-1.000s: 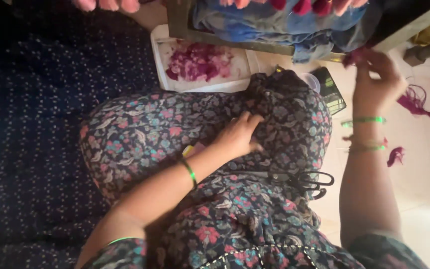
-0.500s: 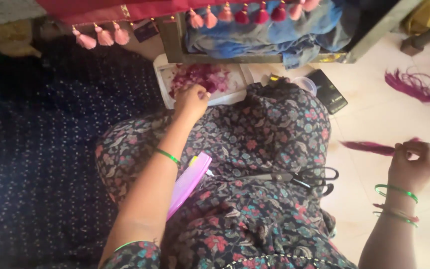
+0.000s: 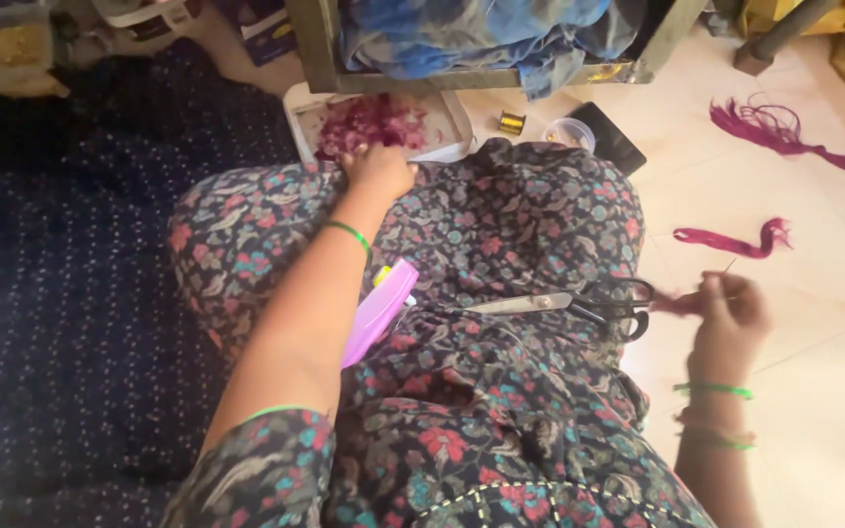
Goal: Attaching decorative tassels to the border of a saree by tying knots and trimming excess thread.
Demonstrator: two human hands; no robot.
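Pinched between the fingertips of the right hand [image 3: 731,318] is a small magenta tuft [image 3: 677,303], held low over the pale floor [image 3: 833,411] just off the right knee; the picture blurs there, so the pinch reads as closed but its detail is soft. Green bangles [image 3: 714,391] ring that wrist. The left hand [image 3: 378,171] reaches forward across the lap, fingers curled down at the near edge of the white tray [image 3: 295,112], touching the heap of pink pieces [image 3: 374,122] in it; whether it has hold of any I cannot tell. A green band [image 3: 349,233] sits on that wrist.

On the flowered dress [image 3: 501,391], scissors [image 3: 569,301] lie flat with black handles toward the right hand and blades pointing at the left forearm. A lilac bottle [image 3: 381,311] lies tilted just beside that forearm. Beyond the knee, near the tray's right end, stand a gold spool [image 3: 511,122], a small clear cup [image 3: 571,132] and a dark flat box [image 3: 610,137]. Two magenta thread bundles lie on the floor to the right: a short curled one [image 3: 735,240] near the right hand, a longer one [image 3: 794,147] farther off. A dark dotted cloth [image 3: 61,293] covers the floor on the left. Blue fabric [image 3: 481,34] hangs from a frame [image 3: 315,49] behind the tray.
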